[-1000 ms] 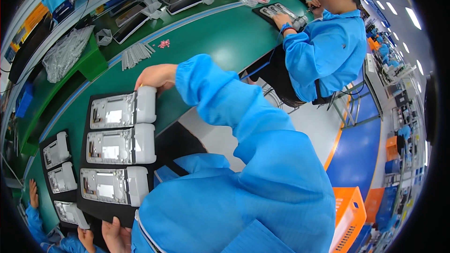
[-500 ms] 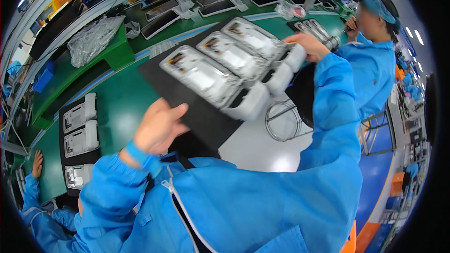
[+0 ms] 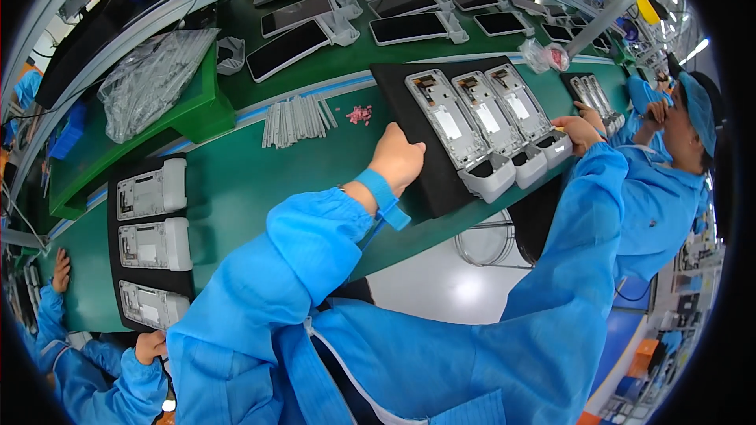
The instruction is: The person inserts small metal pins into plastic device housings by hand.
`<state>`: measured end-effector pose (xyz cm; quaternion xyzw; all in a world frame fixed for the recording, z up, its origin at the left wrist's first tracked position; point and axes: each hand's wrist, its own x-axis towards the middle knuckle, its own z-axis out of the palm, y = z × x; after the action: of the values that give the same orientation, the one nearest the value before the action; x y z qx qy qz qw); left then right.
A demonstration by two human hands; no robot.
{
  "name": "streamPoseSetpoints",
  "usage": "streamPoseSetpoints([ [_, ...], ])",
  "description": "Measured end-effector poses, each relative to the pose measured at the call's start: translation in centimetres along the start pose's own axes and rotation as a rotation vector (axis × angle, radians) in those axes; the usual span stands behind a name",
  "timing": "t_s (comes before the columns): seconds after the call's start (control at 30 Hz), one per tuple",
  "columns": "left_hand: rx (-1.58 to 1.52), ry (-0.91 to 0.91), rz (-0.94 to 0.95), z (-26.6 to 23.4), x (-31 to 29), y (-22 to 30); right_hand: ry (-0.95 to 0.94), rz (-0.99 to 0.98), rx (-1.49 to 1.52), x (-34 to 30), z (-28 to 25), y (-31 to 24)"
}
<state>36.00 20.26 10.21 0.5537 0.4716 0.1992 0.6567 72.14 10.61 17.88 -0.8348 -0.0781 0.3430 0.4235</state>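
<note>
A black foam board [image 3: 439, 186] spans the space between my hands at the right part of the bench. Three grey-white device housings [image 3: 490, 120] lie side by side on it, open inner faces up, their bulky ends toward me. My left hand [image 3: 398, 156], with a blue wrist strap, is closed on the board's left edge. At the opposite edge, my right hand [image 3: 580, 134] grips the board beside the rightmost housing; some of its fingers are hidden.
Left of the board lie pale strips [image 3: 298, 122] and small pink pieces [image 3: 359, 115]. Another black board [image 3: 153, 256] carries three housings at the left. Screen units [image 3: 291, 46] fill the back shelf. One co-worker [image 3: 669, 157] sits at the right; another person's hand [image 3: 150, 346] is at lower left.
The board with its housings has moved right and turned. Both my hands have moved right along with it. The strips and pink pieces have come into fuller view.
</note>
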Motion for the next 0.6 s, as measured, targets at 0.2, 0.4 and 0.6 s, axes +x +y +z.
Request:
streamPoseSetpoints([
  [0.2, 0.300, 0.141, 0.002, 1.3, 0.7, 1.0, 0.075, -0.105, -0.354, 6.7, 0.2, 2.1],
  [0.4, 0.267, 0.222, 0.037, 2.7, -3.0, 1.4, -0.049, -0.439, -0.698, 7.4, -0.9, 3.0],
  [0.6, -0.277, -0.313, 0.274, -7.1, -19.9, 3.9, -0.024, -0.704, -0.946, 18.0, -7.8, 0.9],
])
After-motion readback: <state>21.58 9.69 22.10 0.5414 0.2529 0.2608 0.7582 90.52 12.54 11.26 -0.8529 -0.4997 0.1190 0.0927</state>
